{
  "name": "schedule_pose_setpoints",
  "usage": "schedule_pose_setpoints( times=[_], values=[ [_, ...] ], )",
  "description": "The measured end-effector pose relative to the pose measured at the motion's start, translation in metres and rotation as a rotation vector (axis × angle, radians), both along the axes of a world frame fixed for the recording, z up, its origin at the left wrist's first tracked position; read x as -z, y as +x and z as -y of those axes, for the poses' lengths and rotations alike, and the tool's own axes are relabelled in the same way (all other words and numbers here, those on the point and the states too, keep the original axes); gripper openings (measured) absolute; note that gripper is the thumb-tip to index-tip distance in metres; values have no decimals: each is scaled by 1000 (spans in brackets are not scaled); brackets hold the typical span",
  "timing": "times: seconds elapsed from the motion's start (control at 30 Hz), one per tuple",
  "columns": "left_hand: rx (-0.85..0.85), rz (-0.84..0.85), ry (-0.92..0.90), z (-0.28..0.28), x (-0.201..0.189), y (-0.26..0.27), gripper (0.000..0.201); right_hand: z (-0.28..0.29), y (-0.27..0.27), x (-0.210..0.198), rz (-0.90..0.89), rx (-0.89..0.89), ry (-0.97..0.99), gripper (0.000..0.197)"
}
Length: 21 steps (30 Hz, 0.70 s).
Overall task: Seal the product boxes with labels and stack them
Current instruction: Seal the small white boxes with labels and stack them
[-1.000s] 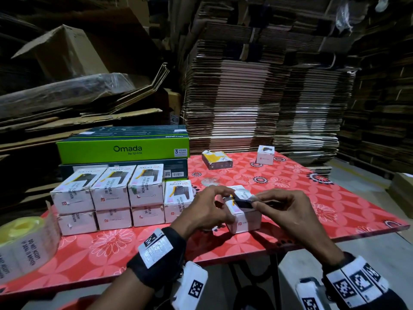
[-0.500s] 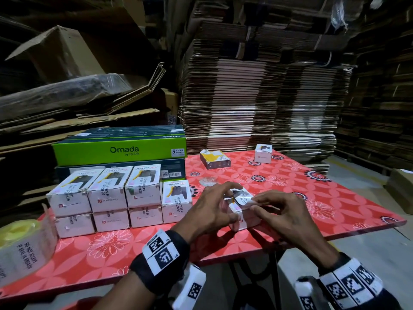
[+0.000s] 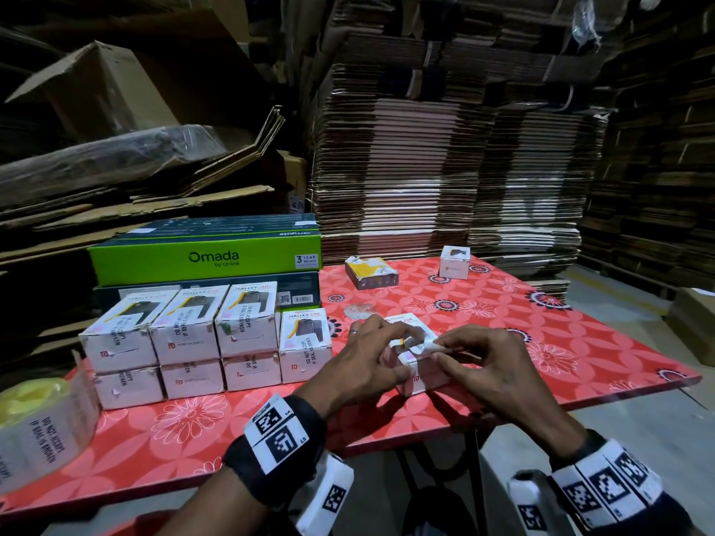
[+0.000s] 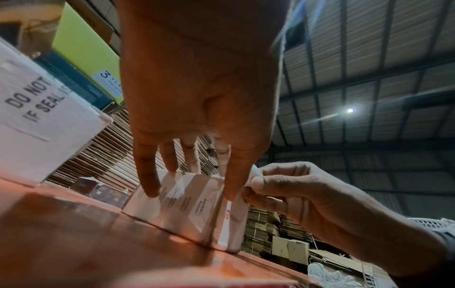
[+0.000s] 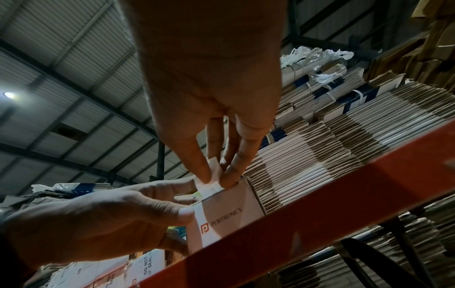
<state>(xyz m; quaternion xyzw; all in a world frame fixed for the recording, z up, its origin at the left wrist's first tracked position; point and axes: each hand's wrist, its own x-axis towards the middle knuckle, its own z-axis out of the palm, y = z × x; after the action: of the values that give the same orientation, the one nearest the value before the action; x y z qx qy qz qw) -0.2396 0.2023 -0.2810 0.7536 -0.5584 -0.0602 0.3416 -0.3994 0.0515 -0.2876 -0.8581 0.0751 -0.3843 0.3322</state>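
Red floral table (image 3: 541,353) carries the work: since half a second ago the seal label (image 3: 423,347), then lifted above the box top between the two hands, lies lower, draped over the near top edge of the white Portronics box (image 3: 419,375), and the box has not shifted from its place near the table's front edge. Stacked sealed boxes (image 3: 185,342), two tiers high, stand to the left, close beside the left wrist, with the green Omada carton (image 3: 201,259) behind them and a label roll (image 3: 46,423) at the far left edge. Left hand (image 3: 363,365) reaches in palm down, fingers spread over the box top and left side, thumb curled against the near face, gripping the box steady. Right hand (image 3: 491,365) is arched over the box's right end; in the right wrist view its thumb (image 5: 197,167) and forefinger pinch the free end of the label just above the box edge, the remaining fingers loosely bent. Two further small boxes lie well apart at the table's far side.
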Motion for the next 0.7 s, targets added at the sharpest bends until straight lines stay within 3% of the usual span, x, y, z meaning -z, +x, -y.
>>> schedule_pose_setpoints(
  times=[0.37, 0.7],
  values=[
    [17, -12, 69, 4, 7, 2, 58, 0, -1, 0, -7, -10, -52, 18],
    [15, 62, 134, 5, 7, 2, 48, -3, -9, 3, -70, 15, -163, 27]
  ],
)
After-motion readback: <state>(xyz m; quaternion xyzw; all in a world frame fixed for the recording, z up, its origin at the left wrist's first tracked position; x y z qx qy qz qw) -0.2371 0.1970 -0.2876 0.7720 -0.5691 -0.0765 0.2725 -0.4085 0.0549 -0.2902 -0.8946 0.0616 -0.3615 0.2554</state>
